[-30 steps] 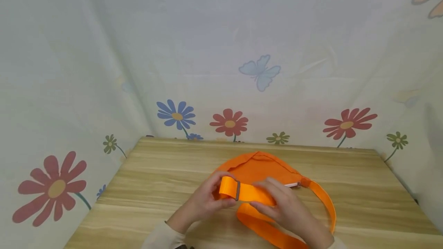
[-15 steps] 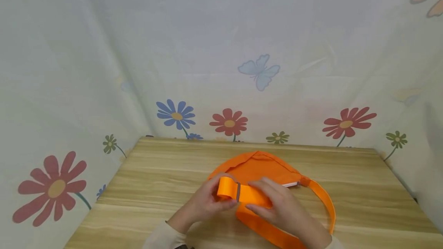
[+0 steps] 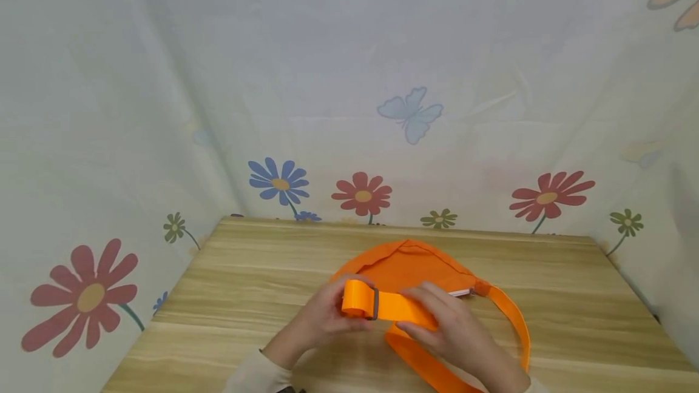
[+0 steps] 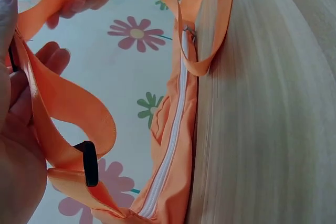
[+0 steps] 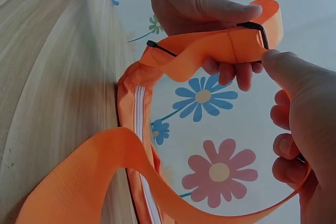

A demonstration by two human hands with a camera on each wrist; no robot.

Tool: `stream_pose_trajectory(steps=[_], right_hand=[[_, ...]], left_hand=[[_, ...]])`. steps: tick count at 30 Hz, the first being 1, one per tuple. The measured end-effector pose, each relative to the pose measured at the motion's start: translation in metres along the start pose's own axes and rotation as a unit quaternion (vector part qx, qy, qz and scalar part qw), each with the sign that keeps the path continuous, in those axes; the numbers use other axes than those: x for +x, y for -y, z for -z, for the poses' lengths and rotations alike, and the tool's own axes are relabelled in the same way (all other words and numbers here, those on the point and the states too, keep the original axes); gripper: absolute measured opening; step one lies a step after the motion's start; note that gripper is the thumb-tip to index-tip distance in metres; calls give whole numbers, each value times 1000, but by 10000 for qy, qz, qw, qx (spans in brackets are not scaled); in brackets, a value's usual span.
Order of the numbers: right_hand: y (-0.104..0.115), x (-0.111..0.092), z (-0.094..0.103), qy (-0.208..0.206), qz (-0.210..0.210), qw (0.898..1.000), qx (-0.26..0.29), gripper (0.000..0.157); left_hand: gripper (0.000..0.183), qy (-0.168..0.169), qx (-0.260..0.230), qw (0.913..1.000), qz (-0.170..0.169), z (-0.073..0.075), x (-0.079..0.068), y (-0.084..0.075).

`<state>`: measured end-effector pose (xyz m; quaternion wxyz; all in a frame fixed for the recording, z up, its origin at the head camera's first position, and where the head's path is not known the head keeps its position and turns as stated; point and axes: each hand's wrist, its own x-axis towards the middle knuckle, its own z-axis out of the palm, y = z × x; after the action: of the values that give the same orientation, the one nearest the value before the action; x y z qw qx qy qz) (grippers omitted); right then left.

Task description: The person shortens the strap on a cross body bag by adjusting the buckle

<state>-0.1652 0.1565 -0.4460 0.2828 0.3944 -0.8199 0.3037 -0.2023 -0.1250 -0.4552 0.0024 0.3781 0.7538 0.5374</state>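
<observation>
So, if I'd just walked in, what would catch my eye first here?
Probably the bright orange strap, held between the left hand and the right hand, with a dark buckle beside the left fingers. Just beyond the hands, an orange pouch sits on the wood-grained table. Behind that, colourful flowers stand out on the pale backdrop.

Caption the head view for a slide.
Left hand and right hand hold an orange strap with a dark buckle before an orange bag.

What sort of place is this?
Probably an indoor tabletop work booth: creased, pale sheeting with flower and butterfly prints hangs around three sides of a light wood-grain table.
</observation>
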Motion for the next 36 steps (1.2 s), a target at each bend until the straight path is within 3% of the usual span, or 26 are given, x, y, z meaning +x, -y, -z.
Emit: stream_pose_trajectory(steps=[3,9,13,21,29,36], right_hand=[[1,0,-1,-1,-36,10000,69,41],[2,1,-2,68,-283,9995,121,42],[2,1,-3,52,-377,9991,175,44],[0,2,-4,-212,-174,9991,311,41],[2,1,-5,-2,-401,9984,389,41],[7,4,-7,193,-652,9966,469,48]], left_hand=[[53,-66,179,9998,99,1,1,-1],[55,-159,81,9980,612,0,-1,-1],[56,-185,243,9971,695,-1,-1,-1],[49,86,889,9953,370,3,-1,1],[39,318,761,9963,-255,-1,-2,5],[44,346,865,9947,-424,-5,3,3]])
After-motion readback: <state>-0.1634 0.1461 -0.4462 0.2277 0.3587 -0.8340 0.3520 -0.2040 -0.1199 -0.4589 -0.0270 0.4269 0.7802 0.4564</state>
